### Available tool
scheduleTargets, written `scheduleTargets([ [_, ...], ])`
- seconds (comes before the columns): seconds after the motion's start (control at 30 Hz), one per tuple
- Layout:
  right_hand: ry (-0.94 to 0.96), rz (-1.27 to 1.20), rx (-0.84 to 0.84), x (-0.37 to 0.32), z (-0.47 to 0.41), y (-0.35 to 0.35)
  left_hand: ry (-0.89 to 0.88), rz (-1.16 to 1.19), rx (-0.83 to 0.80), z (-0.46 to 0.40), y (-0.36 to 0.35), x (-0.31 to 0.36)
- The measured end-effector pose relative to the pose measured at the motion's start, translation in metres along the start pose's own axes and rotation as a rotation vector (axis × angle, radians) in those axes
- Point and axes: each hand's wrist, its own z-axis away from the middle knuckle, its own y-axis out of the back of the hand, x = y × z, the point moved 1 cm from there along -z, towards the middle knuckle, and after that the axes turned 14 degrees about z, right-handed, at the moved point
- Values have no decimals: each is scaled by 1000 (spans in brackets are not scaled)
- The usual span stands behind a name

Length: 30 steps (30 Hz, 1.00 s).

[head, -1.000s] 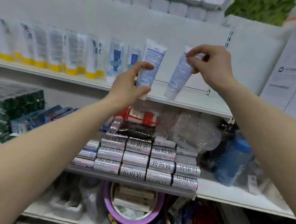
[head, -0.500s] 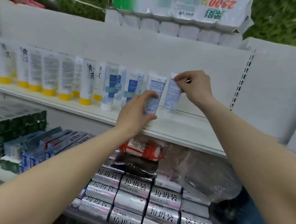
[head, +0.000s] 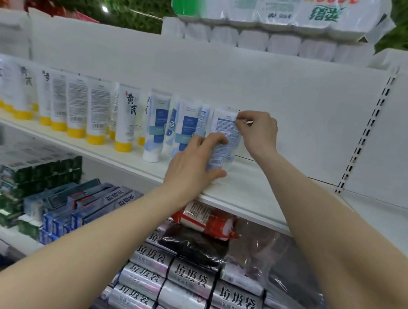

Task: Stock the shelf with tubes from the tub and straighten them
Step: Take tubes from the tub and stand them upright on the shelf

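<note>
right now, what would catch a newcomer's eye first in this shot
Two bare arms reach in to the white shelf: the left hand grips a white-and-blue tube low down, while the right hand pinches the top of the tube behind it. Left of them runs a row of yellow-capped tubes, and silver rolls are stacked on the shelf below.

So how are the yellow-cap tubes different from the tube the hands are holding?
The yellow-cap tubes have yellow caps; the held tube shows blue print. Nobody touches the yellow-cap tubes; the left hand and right hand grip the held tube. Both stand cap-down on the shelf.
</note>
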Motion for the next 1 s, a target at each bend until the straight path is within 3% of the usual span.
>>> scheduleTargets([
  [0.27, 166, 124, -68, 9, 2, -6, 2, -27, 15, 1, -2, 0],
  [0.57, 213, 329, -92, 12, 27, 25, -7, -63, -23, 10, 6, 5],
  [1.0, 251, 715, -77, 12, 190, 111, -40, -41, -67, 105, 26, 44],
])
